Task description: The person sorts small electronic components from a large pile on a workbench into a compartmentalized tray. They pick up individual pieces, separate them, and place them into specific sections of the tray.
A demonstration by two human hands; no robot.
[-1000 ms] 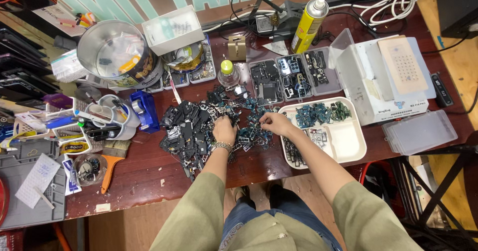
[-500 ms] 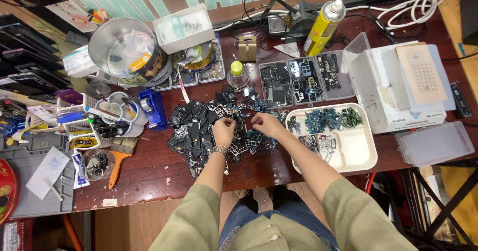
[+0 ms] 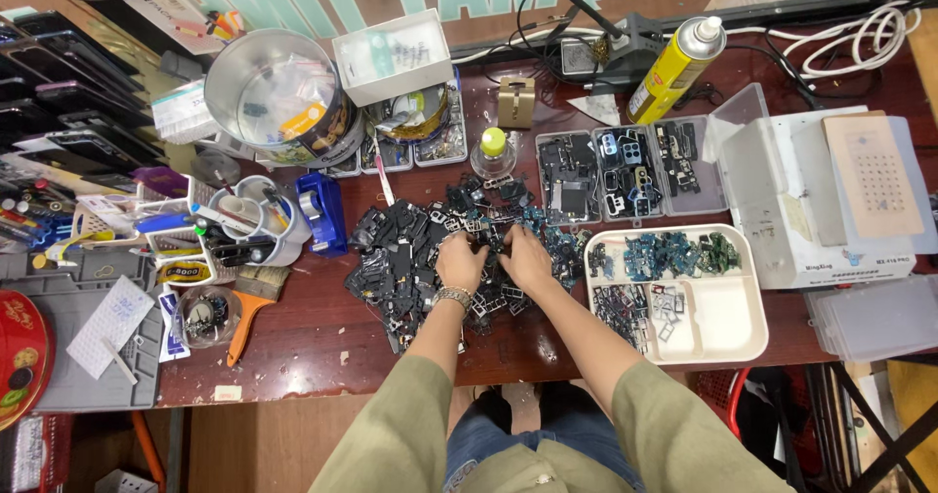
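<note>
Now both hands dig into a heap of small black phone parts [image 3: 410, 258].

Left hand [image 3: 459, 261] and right hand [image 3: 526, 258] lie side by side mid-desk [image 3: 293, 342], fingers curled among pieces; what they pinch is hidden. Cream tray [image 3: 723, 322] sits just right.

Before us on the table [image 3: 293, 346]: a heap of small phone parts [image 3: 410, 258] at centre, our left hand [image 3: 459, 261] and right hand [image 3: 523, 258] resting side by side upon it. Right of the heap, a divided tray [image 3: 718, 312] holding sorted parts. Behind that tray, a compartment box [image 3: 625, 172]; behind the box, a spray can [image 3: 674, 58]. Left of the heap, a tape dispenser [image 3: 320, 210]; behind it, a metal tin [image 3: 274, 97].
</note>
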